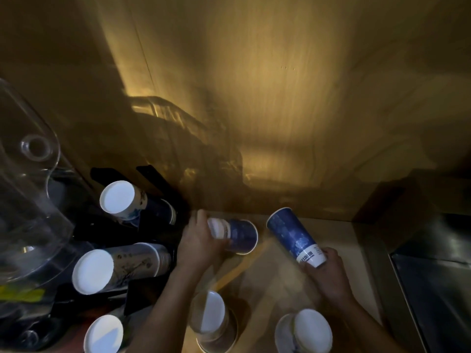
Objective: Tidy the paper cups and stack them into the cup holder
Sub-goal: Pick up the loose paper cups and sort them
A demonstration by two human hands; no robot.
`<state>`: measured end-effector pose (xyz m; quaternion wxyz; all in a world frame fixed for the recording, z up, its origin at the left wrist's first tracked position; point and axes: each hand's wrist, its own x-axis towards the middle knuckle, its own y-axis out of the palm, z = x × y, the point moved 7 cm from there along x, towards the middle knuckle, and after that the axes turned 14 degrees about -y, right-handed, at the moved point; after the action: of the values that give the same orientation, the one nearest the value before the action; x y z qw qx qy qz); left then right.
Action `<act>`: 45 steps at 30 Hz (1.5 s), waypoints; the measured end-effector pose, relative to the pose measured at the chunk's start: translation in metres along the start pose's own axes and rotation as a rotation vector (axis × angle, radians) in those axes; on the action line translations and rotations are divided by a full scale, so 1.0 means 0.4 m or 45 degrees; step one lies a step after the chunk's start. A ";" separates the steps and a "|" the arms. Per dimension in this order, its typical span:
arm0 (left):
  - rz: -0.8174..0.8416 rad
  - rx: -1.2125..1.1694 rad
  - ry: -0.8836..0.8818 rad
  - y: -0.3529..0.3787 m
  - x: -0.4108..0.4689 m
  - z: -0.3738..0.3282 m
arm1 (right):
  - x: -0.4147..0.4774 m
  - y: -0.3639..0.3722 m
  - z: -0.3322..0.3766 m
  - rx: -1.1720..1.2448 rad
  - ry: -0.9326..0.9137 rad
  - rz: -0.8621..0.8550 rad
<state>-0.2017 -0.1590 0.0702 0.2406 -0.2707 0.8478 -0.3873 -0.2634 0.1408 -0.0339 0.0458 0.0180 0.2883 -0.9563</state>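
Note:
My left hand point(201, 244) grips a blue paper cup point(238, 235) lying on its side, mouth to the right, just right of the black cup holder point(153, 174). My right hand point(328, 272) holds a taller blue paper cup point(295, 236) by its white base, mouth tilted up and left. The holder at the left carries three stacks of cups with white bottoms facing me: an upper stack point(127, 200), a middle stack point(112, 268) and a lower stack point(103, 333).
Two upside-down cup stacks stand on the beige counter point(280, 284) near me, one point(211, 319) between my arms and one point(305, 332) under my right forearm. A clear plastic dome point(28, 189) sits far left. A dark metal surface point(438, 289) borders the counter's right side; a wooden wall point(280, 98) rises behind.

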 end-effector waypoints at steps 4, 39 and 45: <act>-0.083 0.064 0.269 -0.009 -0.013 -0.052 | -0.001 -0.025 -0.002 0.086 -0.003 -0.141; 0.418 -0.500 0.028 0.126 0.049 0.088 | -0.069 -0.082 0.681 0.072 -1.309 -0.318; 0.371 -0.512 0.120 0.112 0.049 0.074 | -0.027 0.031 0.626 0.002 -1.225 -0.102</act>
<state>-0.2101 -0.1627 0.0138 0.1955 -0.1698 0.9482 -0.1842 -0.2534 -0.0074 0.1686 0.1371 -0.4373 0.2342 -0.8574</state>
